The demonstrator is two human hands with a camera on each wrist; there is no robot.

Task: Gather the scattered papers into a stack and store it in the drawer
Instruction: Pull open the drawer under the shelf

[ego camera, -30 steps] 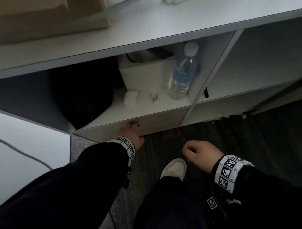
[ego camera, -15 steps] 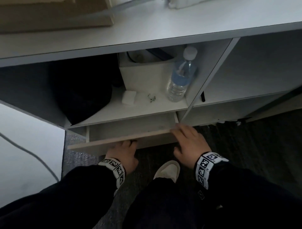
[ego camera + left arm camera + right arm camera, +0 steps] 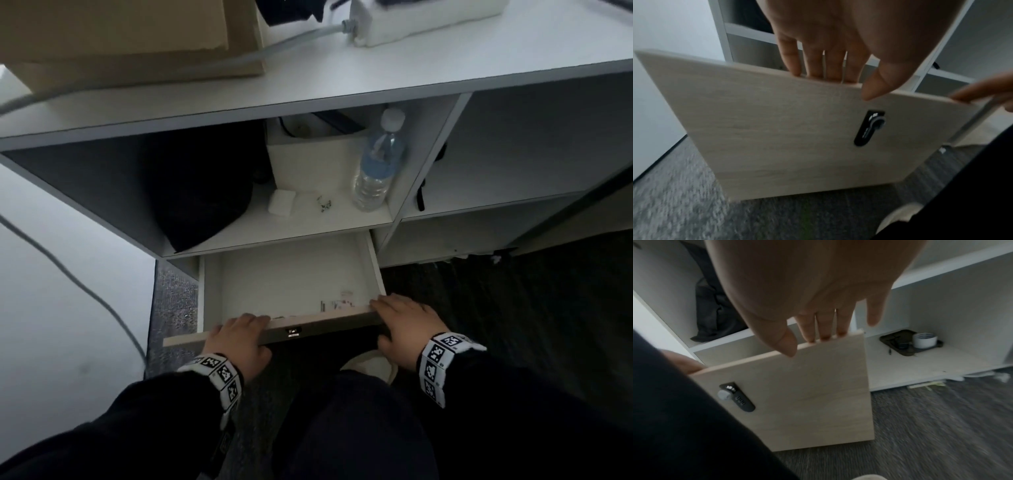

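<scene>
A person's left hand (image 3: 236,337) and right hand (image 3: 406,325) each hook curled fingers over the top edge of the pale wood drawer (image 3: 291,284) front, at lower centre of the head view. The drawer stands pulled out below a shelf holding a water bottle (image 3: 378,164).

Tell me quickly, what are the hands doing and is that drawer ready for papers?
Left hand and right hand both grip the drawer front's top edge. Drawer open, mostly bare inside. No papers in view. Nothing blocking.
</scene>
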